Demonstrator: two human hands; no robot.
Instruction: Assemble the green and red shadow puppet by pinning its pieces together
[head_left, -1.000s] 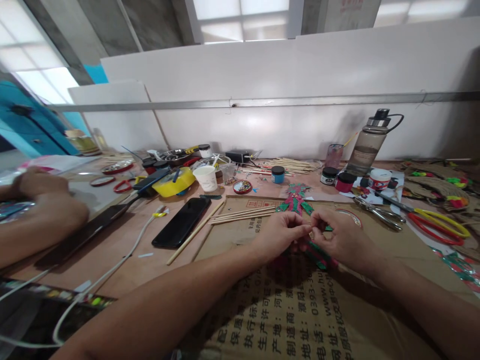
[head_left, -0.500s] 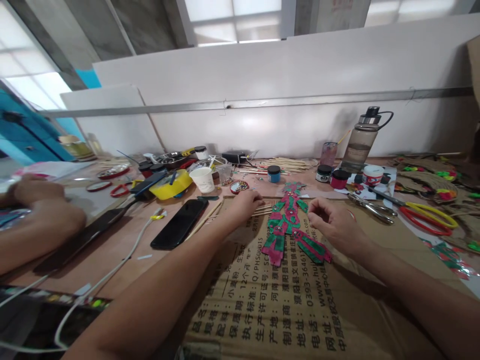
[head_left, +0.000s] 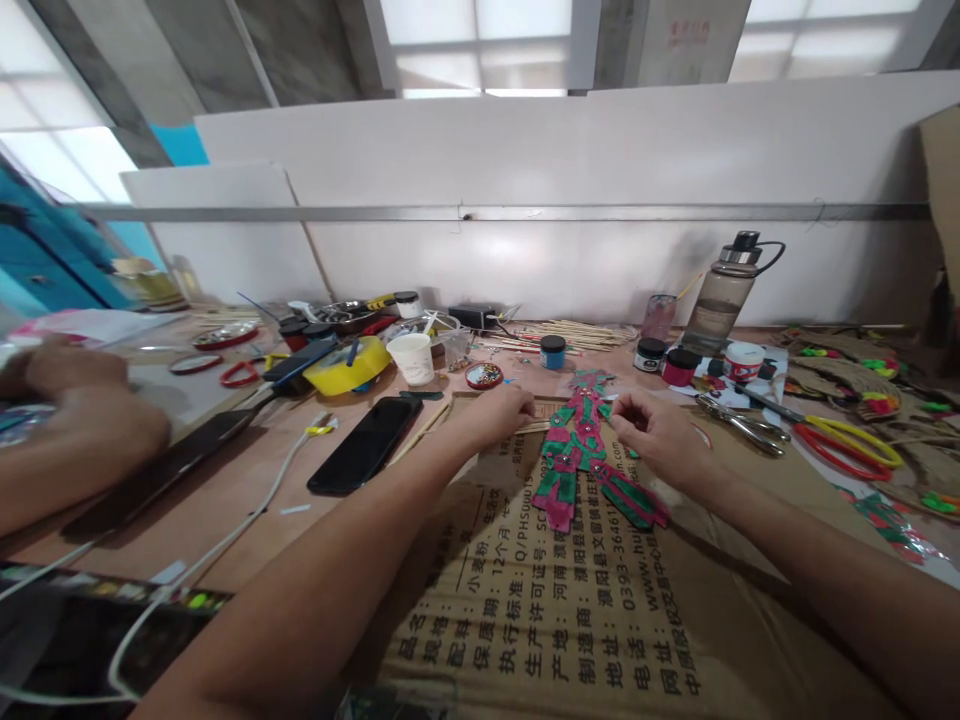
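A jointed, flat figure (head_left: 574, 450), painted pink and green with small round fasteners at its joints, lies on a printed cardboard sheet (head_left: 585, 610). On its right side my right hand (head_left: 651, 432) is closed, thumb and forefinger pinched at the end of the figure's arm piece. My left hand (head_left: 504, 418) is on the other side, its fingers closed near some thin wooden sticks (head_left: 537, 427). What the left fingertips hold, if anything, is too small to make out.
Left lie a black phone (head_left: 365, 445), yellow tape (head_left: 349, 366) and a white cup (head_left: 412, 360). A lid of small beads (head_left: 484, 375) and a blue paint jar (head_left: 553, 352) stand behind. Pliers (head_left: 742, 425), scissors (head_left: 847, 447) and a bottle (head_left: 716, 300) are right. Another person's hand (head_left: 105, 405) is far left.
The figure's upper part has straightened and its left leg piece has shifted slightly. My left hand has moved a little right, with its fingers lower. The right hand stays by the arm piece.
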